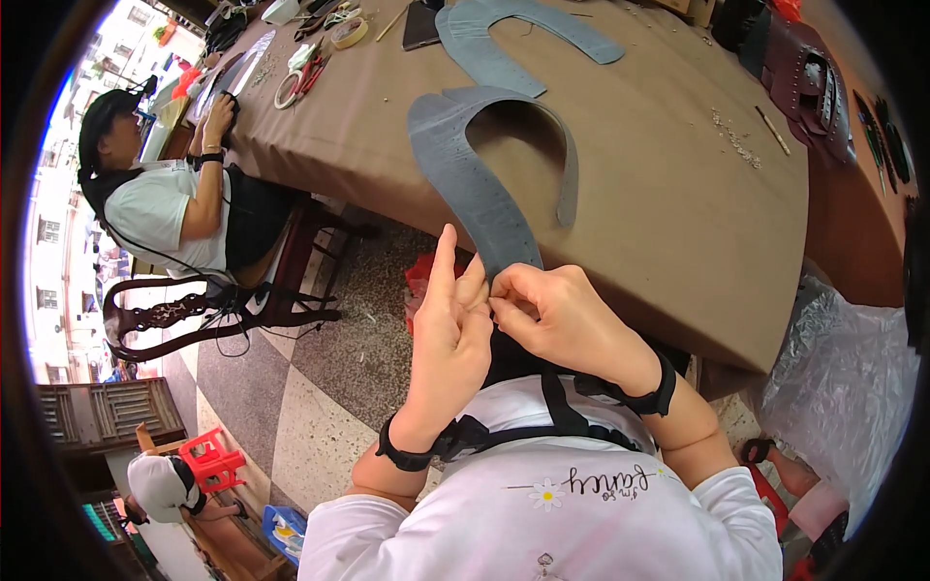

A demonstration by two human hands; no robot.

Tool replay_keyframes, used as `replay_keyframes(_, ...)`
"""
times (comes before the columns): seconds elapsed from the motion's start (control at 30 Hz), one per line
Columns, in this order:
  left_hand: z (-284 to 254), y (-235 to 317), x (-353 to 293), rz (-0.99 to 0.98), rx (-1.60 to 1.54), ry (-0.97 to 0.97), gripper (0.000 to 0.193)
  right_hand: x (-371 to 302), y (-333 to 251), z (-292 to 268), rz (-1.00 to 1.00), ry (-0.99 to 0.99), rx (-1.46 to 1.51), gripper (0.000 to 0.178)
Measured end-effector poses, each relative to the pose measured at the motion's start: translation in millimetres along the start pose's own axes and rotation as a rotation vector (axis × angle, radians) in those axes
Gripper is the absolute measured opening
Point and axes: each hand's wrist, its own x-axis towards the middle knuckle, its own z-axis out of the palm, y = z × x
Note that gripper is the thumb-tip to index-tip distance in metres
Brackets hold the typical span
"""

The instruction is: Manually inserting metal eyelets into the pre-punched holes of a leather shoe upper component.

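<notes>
A blue-grey, leather-like curved piece (465,184) arches over the table's near edge, its far part resting on the cloth. Its near end comes down to my hands, and the very tip is hidden behind them. My left hand (450,324) is closed at that end, with the index finger stretched up along the strip. From the other side my right hand (567,310) pinches with thumb and forefinger, touching the left fingertips. Whatever lies in that pinch is too small or hidden to make out. A second blue-grey curved piece (484,53) lies flat just beyond.
On the brown tablecloth (659,184) are small clear beads (736,140), a thin stick (773,131), red-handled scissors (308,76) and a tape roll (349,33). A co-worker (160,194) sits at the left. Clear plastic sheeting (843,387) hangs at the right.
</notes>
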Motion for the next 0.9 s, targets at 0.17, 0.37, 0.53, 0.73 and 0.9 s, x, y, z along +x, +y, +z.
replay_keyframes(0.17,2.3,-0.7,4.5,-0.004,-0.064,0.035,0.07,-1.2,1.0,0.5,0.058,0.039,-0.005,0.011)
replay_keyframes(0.37,2.5,-2.8,7.9,0.003,-0.118,-0.006,0.071,-4.5,5.6,2.0,0.054,0.075,-0.071,0.01)
replay_keyframes(0.53,2.2,-4.6,8.3,0.02,-0.05,-0.012,0.071,-2.4,6.8,3.8,0.038,0.085,-0.103,0.011)
replay_keyframes(0.73,2.2,-3.2,10.9,0.023,0.01,-0.013,0.069,3.0,5.4,1.5,0.003,0.112,-0.071,0.011)
replay_keyframes(0.9,0.4,-0.2,13.2,-0.036,-0.006,0.043,0.065,6.2,8.0,-7.2,0.241,-0.024,0.288,0.011)
